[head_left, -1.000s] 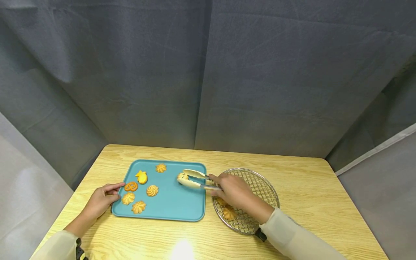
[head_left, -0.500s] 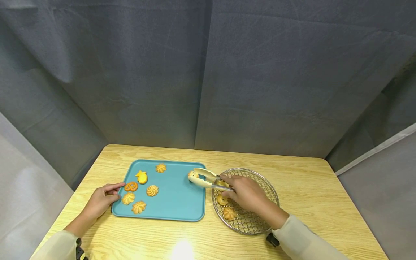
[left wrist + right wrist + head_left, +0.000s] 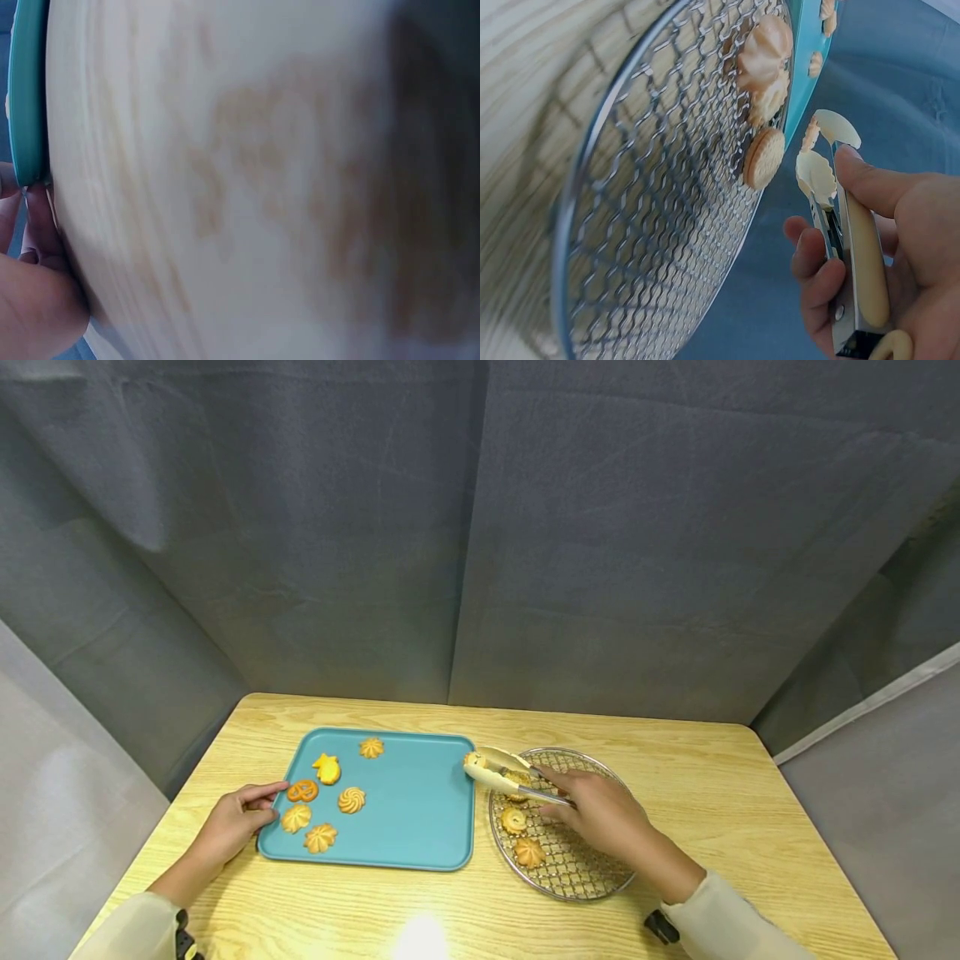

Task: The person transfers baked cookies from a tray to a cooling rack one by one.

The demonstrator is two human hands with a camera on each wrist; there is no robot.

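Note:
My left hand (image 3: 236,822) pinches the left rim of a teal tray (image 3: 412,847). On the tray lie a pretzel (image 3: 302,791), a yellow fish-shaped cookie (image 3: 327,769), a swirl cookie (image 3: 351,800) and several ridged cookies (image 3: 320,837). With curled fingers my right hand (image 3: 603,810) grips tongs (image 3: 498,779), whose pale tips hold a small cookie (image 3: 474,761) above the tray's right edge. A round wire rack (image 3: 581,877) sits beneath the right hand. It bears a ring-like cookie (image 3: 513,821), a star-shaped cookie (image 3: 529,852) and a round sandwich biscuit (image 3: 765,159).
The tray and rack stand side by side on a wooden table (image 3: 360,910), a narrow gap between them. The rack's metal rim (image 3: 592,142) is raised above the tabletop. Grey curtains (image 3: 465,568) enclose the back and sides.
My right hand has carried the tongs and the cookie rightward, from over the tray to its right edge by the rack. More cookies on the rack are uncovered. The left hand stays put.

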